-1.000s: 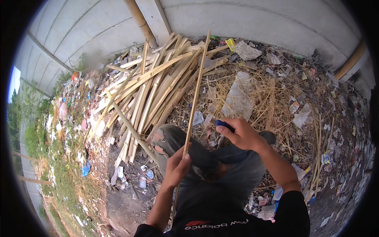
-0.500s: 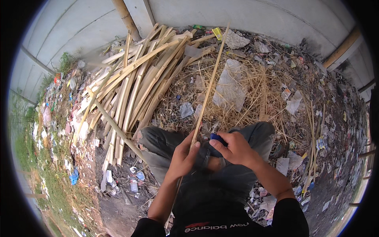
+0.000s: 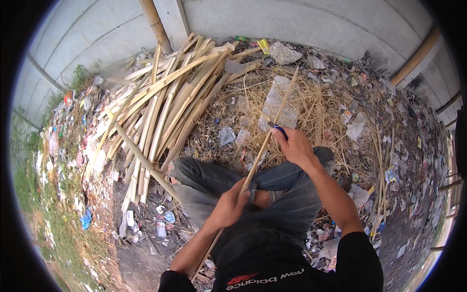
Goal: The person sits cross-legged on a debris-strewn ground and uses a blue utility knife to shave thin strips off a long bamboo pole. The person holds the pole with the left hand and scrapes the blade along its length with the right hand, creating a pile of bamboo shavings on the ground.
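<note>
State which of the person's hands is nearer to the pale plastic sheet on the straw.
Right. The right hand, gripping a blue-handled tool, is just below the pale plastic sheet in the picture; the left hand is farther down, around the wooden strip.

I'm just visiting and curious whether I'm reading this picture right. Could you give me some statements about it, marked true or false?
1. The left hand grips a long pale strip. True.
2. The right hand is empty. False: the right hand holds a blue-handled tool.
3. A pile of strips lies left of the straw. True.
4. The yellow packet lies between the two hands. False: the yellow packet lies near the wall.
</note>
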The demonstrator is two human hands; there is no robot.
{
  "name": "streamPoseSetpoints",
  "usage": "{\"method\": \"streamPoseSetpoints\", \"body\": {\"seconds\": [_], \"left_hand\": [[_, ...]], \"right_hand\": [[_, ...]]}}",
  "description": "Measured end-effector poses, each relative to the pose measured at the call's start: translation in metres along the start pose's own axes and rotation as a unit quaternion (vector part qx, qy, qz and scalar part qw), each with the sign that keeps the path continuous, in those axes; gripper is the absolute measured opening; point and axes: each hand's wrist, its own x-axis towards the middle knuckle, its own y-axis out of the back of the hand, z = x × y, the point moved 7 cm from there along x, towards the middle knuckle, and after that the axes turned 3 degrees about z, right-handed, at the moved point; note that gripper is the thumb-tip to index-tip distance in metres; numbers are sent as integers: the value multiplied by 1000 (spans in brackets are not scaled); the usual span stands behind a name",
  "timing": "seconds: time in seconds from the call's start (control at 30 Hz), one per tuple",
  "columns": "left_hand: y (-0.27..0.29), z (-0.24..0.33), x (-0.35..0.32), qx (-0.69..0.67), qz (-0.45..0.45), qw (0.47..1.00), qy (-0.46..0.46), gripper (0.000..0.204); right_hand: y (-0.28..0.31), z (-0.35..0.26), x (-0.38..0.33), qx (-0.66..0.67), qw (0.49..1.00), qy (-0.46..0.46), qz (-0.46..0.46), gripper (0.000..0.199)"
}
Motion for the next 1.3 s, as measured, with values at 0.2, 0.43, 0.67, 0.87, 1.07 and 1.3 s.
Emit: {"method": "streamPoseSetpoints", "body": {"seconds": [0.2,0.43,0.67,0.87,1.07,1.3], "left_hand": [[-15,-44,-5,-43,-37,998,13,49],[-1,-62,-43,92,-162,977,99,51],[39,-83,-75,59,-89,989,103,49],[13,-64,-6,28,39,999,14,51],[3,-24,21,149,33,988,16,51],[6,-20,6,186,61,980,16,52]], "right_hand": [[-55,-24,-78,-2,988,80,-130,56],[7,176,-26,49,968,-215,121,72],[98,284,-60,189,888,-298,296,66],[-20,56,-70,225,971,-74,38,48],[-86,-23,-89,31,993,41,-109,60],[-62,-3,-70,35,999,12,-37,57]]}}
